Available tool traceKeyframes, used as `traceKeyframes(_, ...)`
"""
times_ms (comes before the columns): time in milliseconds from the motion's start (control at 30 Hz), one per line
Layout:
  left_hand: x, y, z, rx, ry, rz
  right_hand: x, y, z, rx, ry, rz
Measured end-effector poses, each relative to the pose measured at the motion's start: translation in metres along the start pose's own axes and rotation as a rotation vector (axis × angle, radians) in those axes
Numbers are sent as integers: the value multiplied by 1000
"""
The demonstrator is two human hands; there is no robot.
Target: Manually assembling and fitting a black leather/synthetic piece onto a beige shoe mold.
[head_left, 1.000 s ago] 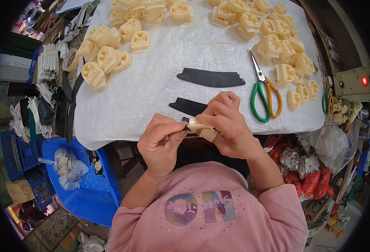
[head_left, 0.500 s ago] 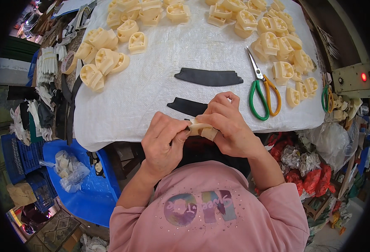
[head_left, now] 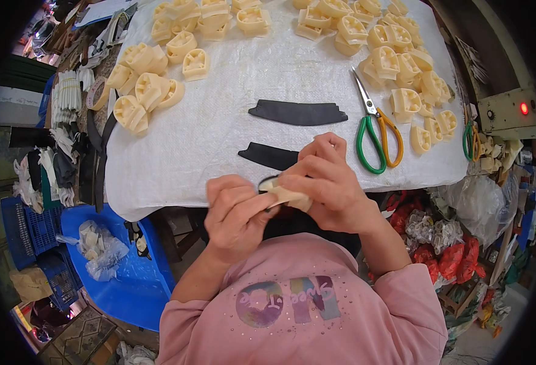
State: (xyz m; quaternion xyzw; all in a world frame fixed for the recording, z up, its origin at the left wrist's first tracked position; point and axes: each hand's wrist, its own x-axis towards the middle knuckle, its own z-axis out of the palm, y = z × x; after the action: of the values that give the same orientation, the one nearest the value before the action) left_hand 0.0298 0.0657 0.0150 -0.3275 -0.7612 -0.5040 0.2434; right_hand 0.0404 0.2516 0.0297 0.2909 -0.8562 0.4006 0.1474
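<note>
Low over the near edge of the table, both hands hold a cream plastic block (head_left: pixel 298 202), which looks like a shoe heel. My right hand (head_left: pixel 335 185) is wrapped round its right side and hides much of it. At its left, my left hand (head_left: pixel 236 213) is closed in a pinch on a narrow black strip (head_left: pixel 264 180) that curves along the block; the fingers partly cover the strip. Just beyond the hands lie two flat black pieces, a whole one (head_left: pixel 298 113) and a nearer one (head_left: pixel 268 156) partly behind my right hand.
Scissors (head_left: pixel 371 118) with one green and one yellow handle lie open to the right of the black pieces. Similar cream blocks are heaped at the left (head_left: pixel 152 90) and right (head_left: pixel 384 62). A blue tub (head_left: pixel 119 292) stands below the table's left edge; red bags (head_left: pixel 450 261) sit lower right.
My left hand has shifted slightly and turned at the block, its fingers blurred. More of the black strip now shows as a curve beside the block. The view has moved a little.
</note>
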Motion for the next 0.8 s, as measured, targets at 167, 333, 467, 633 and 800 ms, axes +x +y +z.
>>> traceKeyframes(167, -7, -15, -16, 73, -11, 34, 14, -9, -3, 18, 57, -48)
traceKeyframes(333, -9, -15, -24, 89, 79, -8, -11, -5, 5, 380, 102, 150)
traceKeyframes(467, -5, -5, -15, -52, 78, 3, -40, -17, 36, 1040, 227, 802)
traceKeyframes(633, -12, 3, -7, -243, -82, 48, -33, -19, 33, 1319, 483, 651)
traceKeyframes(800, -4, 3, -5, -21, -155, 162, -39, -22, 27, 1226, 469, 708)
